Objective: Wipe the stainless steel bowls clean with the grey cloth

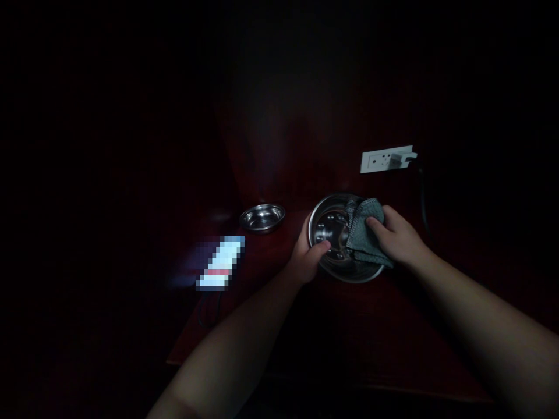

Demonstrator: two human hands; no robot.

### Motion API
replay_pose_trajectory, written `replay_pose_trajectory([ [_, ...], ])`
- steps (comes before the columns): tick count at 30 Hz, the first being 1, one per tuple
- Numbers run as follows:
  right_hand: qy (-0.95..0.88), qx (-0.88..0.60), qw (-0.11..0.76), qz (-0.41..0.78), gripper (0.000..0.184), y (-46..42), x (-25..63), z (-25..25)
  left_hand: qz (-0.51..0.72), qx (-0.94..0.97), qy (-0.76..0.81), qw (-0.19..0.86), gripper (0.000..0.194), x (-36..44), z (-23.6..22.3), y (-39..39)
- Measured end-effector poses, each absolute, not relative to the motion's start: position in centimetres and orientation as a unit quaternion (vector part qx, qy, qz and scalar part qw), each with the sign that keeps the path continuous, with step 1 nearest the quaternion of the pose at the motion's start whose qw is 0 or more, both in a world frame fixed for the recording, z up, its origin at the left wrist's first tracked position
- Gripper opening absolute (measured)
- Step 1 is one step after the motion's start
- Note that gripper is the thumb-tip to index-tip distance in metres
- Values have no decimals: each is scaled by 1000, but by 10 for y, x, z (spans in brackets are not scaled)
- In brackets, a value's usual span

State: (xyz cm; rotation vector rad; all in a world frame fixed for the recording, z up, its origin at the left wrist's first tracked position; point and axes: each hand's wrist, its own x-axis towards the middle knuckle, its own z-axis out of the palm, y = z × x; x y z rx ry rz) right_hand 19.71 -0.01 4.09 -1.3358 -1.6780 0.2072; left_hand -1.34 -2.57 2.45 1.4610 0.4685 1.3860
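Note:
A shiny round metal pot is held up, its open mouth facing me. My left hand grips its left wall, with the thumb over the rim on the inside. In my right hand is a folded grey-green cloth, pinched under the thumb. The cloth lies over the pot's right rim and reaches partly inside. My right fingers behind the cloth are hidden. Several small round marks or drops show on the pot's inner bottom.
On the dark red table, a shallow metal dish sits at the back left. Nearer stands a lit, pixelated screen with a dark cable below it. A white wall socket holds a plug with a hanging cord. The surroundings are very dark.

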Motion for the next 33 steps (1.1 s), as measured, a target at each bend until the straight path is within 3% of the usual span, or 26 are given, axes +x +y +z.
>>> replay_pose_trajectory([
  [33,-682,-557,466,83,24,-3,197,45,573,599,201,521,67,-12,31,-31],
])
